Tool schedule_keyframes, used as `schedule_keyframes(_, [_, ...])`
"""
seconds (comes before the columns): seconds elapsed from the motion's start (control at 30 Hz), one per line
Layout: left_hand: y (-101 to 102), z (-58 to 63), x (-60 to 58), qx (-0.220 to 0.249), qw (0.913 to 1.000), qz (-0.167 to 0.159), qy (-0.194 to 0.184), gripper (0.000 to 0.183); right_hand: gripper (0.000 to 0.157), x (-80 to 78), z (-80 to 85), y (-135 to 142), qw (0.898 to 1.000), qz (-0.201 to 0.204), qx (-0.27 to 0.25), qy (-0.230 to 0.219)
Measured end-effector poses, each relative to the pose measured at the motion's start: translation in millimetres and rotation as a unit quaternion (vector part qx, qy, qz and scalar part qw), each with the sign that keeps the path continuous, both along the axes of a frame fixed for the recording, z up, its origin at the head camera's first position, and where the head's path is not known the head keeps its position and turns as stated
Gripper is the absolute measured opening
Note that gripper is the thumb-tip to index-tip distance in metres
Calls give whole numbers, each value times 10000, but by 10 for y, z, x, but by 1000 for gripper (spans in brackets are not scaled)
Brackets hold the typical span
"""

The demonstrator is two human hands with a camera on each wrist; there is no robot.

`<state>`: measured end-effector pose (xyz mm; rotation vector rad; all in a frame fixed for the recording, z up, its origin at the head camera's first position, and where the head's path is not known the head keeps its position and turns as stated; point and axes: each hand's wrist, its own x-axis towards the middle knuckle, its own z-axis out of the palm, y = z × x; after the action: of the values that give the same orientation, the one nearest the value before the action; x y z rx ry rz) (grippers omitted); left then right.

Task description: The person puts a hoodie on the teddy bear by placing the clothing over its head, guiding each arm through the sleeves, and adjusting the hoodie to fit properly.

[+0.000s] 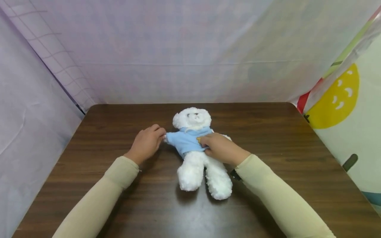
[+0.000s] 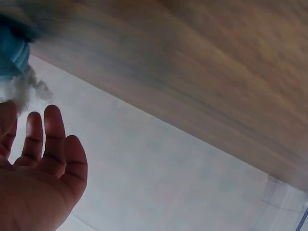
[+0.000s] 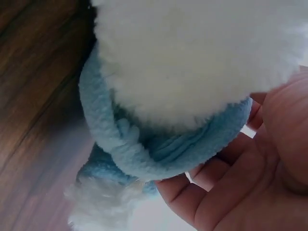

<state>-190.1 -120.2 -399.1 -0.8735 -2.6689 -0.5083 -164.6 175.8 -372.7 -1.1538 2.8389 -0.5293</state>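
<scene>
A white plush teddy bear (image 1: 190, 170) in a light blue shirt (image 1: 180, 140) lies face up, head toward the table's far edge. At the bear's arm on the left, my left hand (image 1: 147, 142) pinches the paw end between thumb and forefinger; its other fingers spread loosely in the left wrist view. My right hand (image 1: 223, 148) grips the shirt at the bear's side, thumb over the front by a small yellow patch (image 1: 199, 140). Seen from the right wrist, the shirt's hem (image 3: 139, 161) hangs loose around the furry body, with fingers (image 3: 180, 192) against its outside.
The dark wood-grain table (image 1: 148, 208) has rounded far corners. A pale cloth curtain (image 1: 184, 66) hangs behind it, with another white cloth (image 1: 26, 105) at the left. A cloth with a yellow fruit print (image 1: 336, 99) hangs at the right.
</scene>
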Motion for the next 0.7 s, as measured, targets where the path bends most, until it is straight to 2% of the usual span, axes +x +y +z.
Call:
schedule_keyframes(0.07, [19,6,7,67,9998,-67,-166,7,26,-7,26,25,9999,10,-5,-152])
schedule_keyframes(0.17, [43,31,30,162,9987,-221,-430,7,15,-38,87,127,9964,26,-390,-758])
schedule_keyframes(0.27, [47,50,48,229,9978,-333,-532,6,13,-98,131,263,9815,-231,-1270,-1414])
schedule_keyframes(0.33, [43,49,51,222,9978,-371,-510,6,17,-132,137,340,9700,-561,-1785,-1549])
schedule_keyframes(0.4, [35,48,51,199,9978,-383,-512,7,18,-154,121,383,9639,-891,-2071,-1416])
schedule_keyframes(0.5, [23,33,42,157,9978,-357,-536,10,11,-162,80,408,9691,-1180,-1962,-921])
schedule_keyframes(0.6, [1,32,39,198,9979,-332,-529,14,19,-154,55,411,9740,-1264,-1823,-467])
schedule_keyframes(0.7, [-31,55,43,326,9979,-360,-424,18,21,-126,66,452,9747,-1356,-1757,-278])
